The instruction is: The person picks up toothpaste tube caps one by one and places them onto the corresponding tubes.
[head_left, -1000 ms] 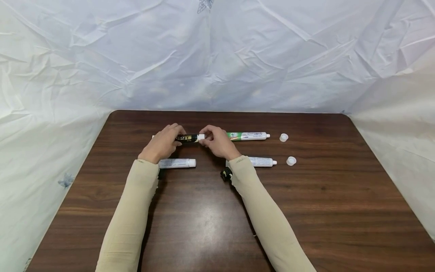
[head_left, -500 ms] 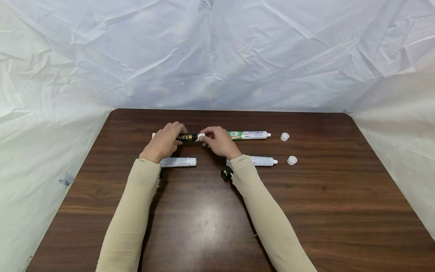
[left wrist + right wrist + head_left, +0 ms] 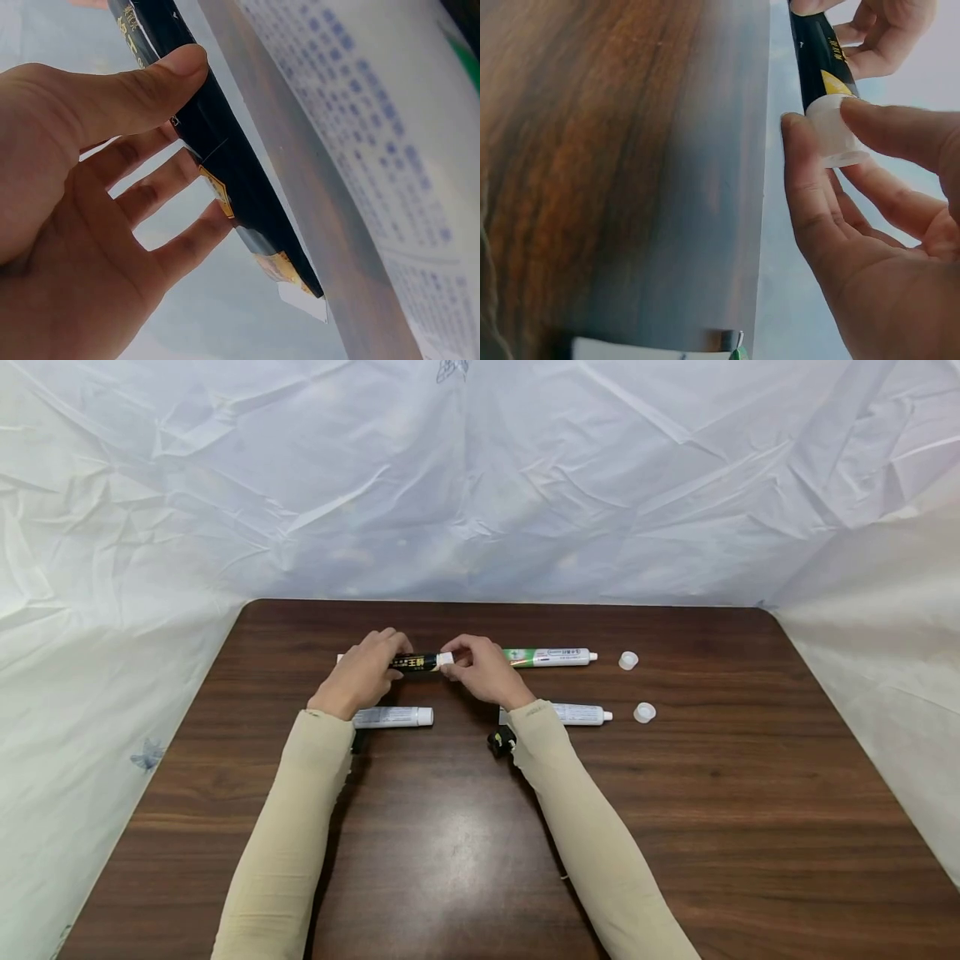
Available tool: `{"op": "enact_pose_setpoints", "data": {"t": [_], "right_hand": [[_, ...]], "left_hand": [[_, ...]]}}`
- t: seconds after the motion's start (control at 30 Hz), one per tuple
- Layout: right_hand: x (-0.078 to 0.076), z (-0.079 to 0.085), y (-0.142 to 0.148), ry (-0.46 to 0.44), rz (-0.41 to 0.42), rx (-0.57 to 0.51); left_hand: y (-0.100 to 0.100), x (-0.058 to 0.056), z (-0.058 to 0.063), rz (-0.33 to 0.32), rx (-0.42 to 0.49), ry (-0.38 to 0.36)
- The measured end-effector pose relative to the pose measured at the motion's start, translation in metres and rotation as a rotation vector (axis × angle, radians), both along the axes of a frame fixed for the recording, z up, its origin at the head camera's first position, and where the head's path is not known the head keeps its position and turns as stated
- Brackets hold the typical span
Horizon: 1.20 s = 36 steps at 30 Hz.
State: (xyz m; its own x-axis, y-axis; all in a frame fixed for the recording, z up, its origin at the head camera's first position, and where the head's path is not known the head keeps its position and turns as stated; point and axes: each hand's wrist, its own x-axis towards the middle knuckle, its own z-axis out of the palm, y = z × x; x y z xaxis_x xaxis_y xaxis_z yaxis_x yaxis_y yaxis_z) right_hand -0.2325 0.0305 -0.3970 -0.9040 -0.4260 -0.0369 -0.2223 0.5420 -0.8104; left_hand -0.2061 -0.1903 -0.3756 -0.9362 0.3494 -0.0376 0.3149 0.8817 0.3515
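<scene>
A black toothpaste tube [image 3: 417, 662] with gold lettering lies crosswise between my two hands, over the far part of the table. My left hand [image 3: 362, 672] grips its body; in the left wrist view the thumb presses the near face and the fingers [image 3: 199, 232] support the other side. At the tube's right end is a white cap [image 3: 832, 131]. My right hand [image 3: 483, 670] pinches that cap between thumb and fingers. The cap sits against the tube's end in the right wrist view.
A green-and-white tube [image 3: 558, 657] and a white tube [image 3: 577, 715] lie right, both uncapped. Beside them are two loose white caps [image 3: 628, 661]. A capped white tube [image 3: 393, 717] lies near my left wrist. White sheeting [image 3: 480, 485] hangs behind the wooden table [image 3: 675, 827].
Both hands stay in place on the black tube and its cap. The right hand's fingers shift slightly around the cap.
</scene>
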Motion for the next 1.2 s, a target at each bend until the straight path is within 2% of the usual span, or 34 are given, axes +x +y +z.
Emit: {"op": "enact_pose_setpoints", "data": {"t": [0.3, 0.63, 0.87, 1.03, 1.2], "right_hand": [[0.0002, -0.0018, -0.0008, -0.04, -0.007, -0.081], [-0.0007, 0.0013, 0.0019, -0.055, -0.003, -0.051], [-0.0006, 0.0015, 0.0036, -0.056, 0.008, -0.107], [-0.0002, 0.0009, 0.0028, -0.061, -0.023, -0.11], [-0.0007, 0.0021, 0.0029, -0.077, -0.002, -0.103]], "left_hand": [[0.0009, 0.0009, 0.0012, -0.005, -0.01, 0.015], [0.0027, 0.0024, 0.0022, -0.009, -0.028, 0.013], [0.0025, 0.0026, 0.0035, -0.013, -0.021, 0.014], [0.0018, 0.003, 0.0039, -0.012, -0.013, 0.016], [0.001, 0.0036, 0.0036, -0.013, -0.016, 0.012]]}}
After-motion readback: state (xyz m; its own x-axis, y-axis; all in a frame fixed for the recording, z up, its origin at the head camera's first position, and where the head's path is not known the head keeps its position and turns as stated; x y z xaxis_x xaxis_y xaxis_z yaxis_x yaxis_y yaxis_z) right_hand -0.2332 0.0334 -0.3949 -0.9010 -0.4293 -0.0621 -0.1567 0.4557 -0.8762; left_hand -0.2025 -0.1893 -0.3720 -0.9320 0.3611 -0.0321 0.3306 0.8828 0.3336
